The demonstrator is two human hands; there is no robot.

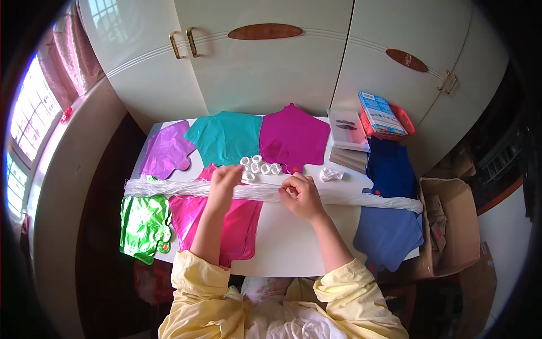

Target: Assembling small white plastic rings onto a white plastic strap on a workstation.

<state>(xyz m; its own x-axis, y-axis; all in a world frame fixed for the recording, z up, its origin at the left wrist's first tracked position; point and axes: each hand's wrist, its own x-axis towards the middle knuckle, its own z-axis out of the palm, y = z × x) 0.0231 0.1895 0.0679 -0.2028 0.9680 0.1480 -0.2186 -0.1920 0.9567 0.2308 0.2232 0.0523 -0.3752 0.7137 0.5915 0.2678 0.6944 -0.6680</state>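
Note:
My left hand (225, 179) is closed in a pinch above the middle of the table, just over a long bundle of white string (257, 192). To its right, my right hand (302, 196) also has its fingers pinched together over the bundle. Whatever thin thing they grip is too fine to make out. The bundle stretches across the whole table. Beyond my hands lies a cluster of small white rolls (265, 168), with a crumpled white piece (331, 174) to the right. Under my left forearm is a flat pink foil sheet (243, 220), seemingly an uninflated balloon.
More flat foil pieces surround the string: purple (165, 150), teal (223, 135), magenta (293, 135), green (141, 223), dark blue (390, 166) and slate blue (389, 234). Back right stand a clear box (348, 133) and a red basket (403, 120). A cardboard box (460, 226) adjoins the table's right side.

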